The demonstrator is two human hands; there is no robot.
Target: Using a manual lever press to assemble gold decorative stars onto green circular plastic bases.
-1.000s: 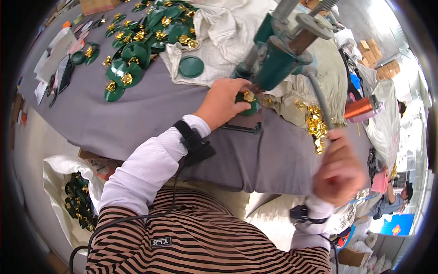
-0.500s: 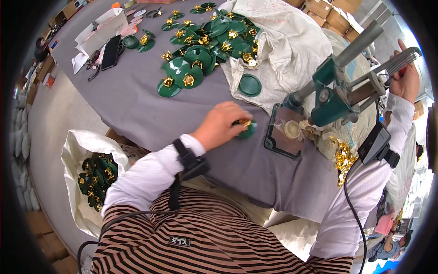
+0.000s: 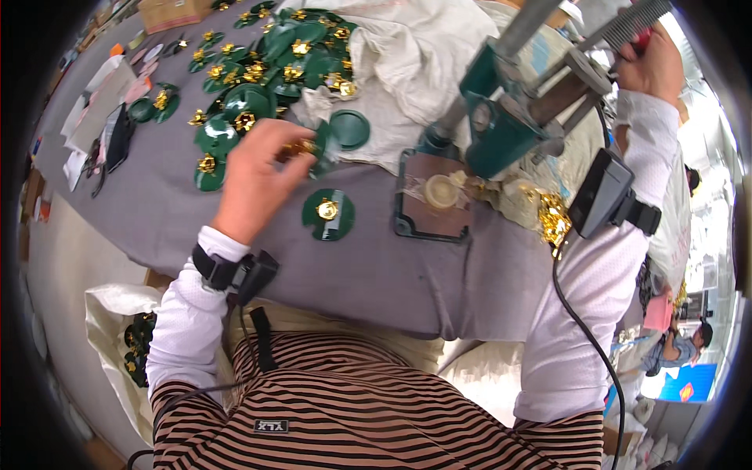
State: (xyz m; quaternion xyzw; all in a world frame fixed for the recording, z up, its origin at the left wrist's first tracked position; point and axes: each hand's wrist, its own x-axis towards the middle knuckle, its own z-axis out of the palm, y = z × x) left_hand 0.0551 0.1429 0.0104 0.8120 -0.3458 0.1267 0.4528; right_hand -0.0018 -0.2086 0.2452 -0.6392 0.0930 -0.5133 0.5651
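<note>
My left hand (image 3: 262,168) reaches toward the heap, thumb and fingers pinched on the gold piece of a green disc (image 3: 322,149), partly blurred. Below it, a second green disc with a gold flower-like piece (image 3: 327,209) lies on the grey cloth. A plain green disc (image 3: 349,130) rests on the white sack's edge. At the far right, my right hand (image 3: 656,66) is wrapped round the red end of a lever on the green hand press (image 3: 501,129). A pale round die (image 3: 442,192) sits on the press's base plate (image 3: 415,215).
Many green discs with gold pieces (image 3: 301,51) are heaped at the back. A white sack (image 3: 423,47) lies beside them. Gold pieces (image 3: 554,219) lie right of the press. A phone (image 3: 117,139) and a white box (image 3: 106,98) stand left. An open bag (image 3: 110,313) holds more discs.
My left hand has let go of one disc, now lying gold side up, and moved left and away to another disc near the heap. My right hand remains at the lever. The view has shifted.
</note>
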